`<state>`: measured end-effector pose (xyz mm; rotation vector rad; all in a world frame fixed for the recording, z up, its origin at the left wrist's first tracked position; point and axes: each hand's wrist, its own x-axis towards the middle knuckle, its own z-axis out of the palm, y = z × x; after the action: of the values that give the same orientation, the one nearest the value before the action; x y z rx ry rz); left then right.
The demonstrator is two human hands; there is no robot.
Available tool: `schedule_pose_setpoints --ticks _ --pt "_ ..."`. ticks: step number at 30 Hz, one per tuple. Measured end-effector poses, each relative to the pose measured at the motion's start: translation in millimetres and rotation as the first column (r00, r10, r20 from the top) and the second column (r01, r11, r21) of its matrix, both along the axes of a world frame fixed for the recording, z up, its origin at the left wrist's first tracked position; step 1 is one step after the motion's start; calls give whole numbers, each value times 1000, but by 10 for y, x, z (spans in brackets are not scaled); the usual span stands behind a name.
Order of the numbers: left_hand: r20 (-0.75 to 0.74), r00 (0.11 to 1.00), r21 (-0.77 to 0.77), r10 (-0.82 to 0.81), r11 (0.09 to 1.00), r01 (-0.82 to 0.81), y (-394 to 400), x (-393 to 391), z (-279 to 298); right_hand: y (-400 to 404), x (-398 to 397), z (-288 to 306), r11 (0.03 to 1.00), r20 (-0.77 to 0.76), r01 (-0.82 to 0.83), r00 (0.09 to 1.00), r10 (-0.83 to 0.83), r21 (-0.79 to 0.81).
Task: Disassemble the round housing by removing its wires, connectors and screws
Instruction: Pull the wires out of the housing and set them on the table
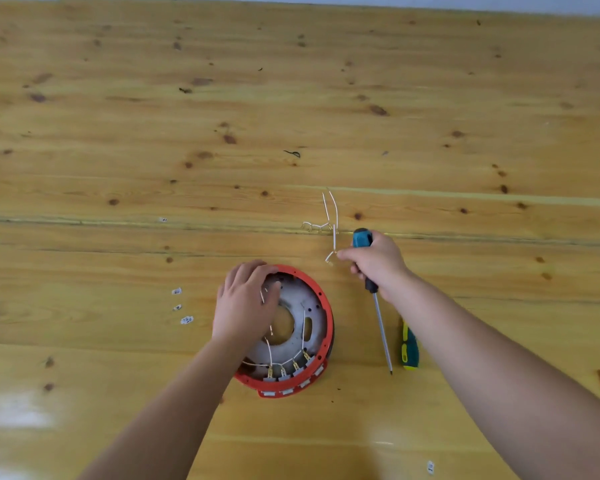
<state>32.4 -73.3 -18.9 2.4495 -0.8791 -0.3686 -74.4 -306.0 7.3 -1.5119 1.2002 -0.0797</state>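
Head view looks down on a knotty yellow pine desk [118, 133], and far left of the action sit three small white connector pieces [182, 306] in a loose column, well apart from everything else. Next comes the left hand [246, 301], fingers spread and curled over the far left rim of the round red plastic housing [288, 334], palm pressing down on it. That housing lies flat on the desk near the front centre, its grey inner plate with a round hole showing, thin white wires [284, 358] running to brass-coloured terminals along the near edge. Moving right, a loose bundle of white wires [328, 220] lies on the desk beyond the housing, one end pinched at the fingertips of the right hand [378, 265]. That same right hand is closed around the blue-and-black handle of a long screwdriver [374, 292], steel shaft pointing back toward the person, tip hanging just over the desk. Just right of the shaft lies a second screwdriver with a green-and-yellow handle [409, 348], partly tucked beneath the right forearm.
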Motion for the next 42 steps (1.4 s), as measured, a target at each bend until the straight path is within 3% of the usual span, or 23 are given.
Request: schedule_pose_setpoints --ticks 5,8,11,19,28,34,38,42 --pt "17 994 215 -106 971 100 162 197 -242 -533 243 -124 994 -130 111 985 -110 -2" --pt "117 983 264 -141 959 106 190 166 -350 -766 416 -234 992 -234 124 965 -122 -5" --pt "200 971 245 -128 966 77 196 135 -419 -938 575 -338 994 -311 110 944 -107 -8" --pt "228 965 246 -127 967 69 182 132 -532 -1040 955 -591 993 -411 43 908 -84 -106" --pt "236 965 229 -112 972 57 193 121 -555 -998 925 -622 991 -411 50 907 -96 -122" --pt "187 976 210 -111 975 71 193 122 -484 -879 794 -392 990 -236 131 962 -140 -53" --pt "80 991 142 -105 985 93 221 168 -384 -631 644 42 936 38 223 970 -242 272" --pt "19 993 -95 -118 988 119 292 106 -263 -253 414 334 818 235 228 886 -399 528"
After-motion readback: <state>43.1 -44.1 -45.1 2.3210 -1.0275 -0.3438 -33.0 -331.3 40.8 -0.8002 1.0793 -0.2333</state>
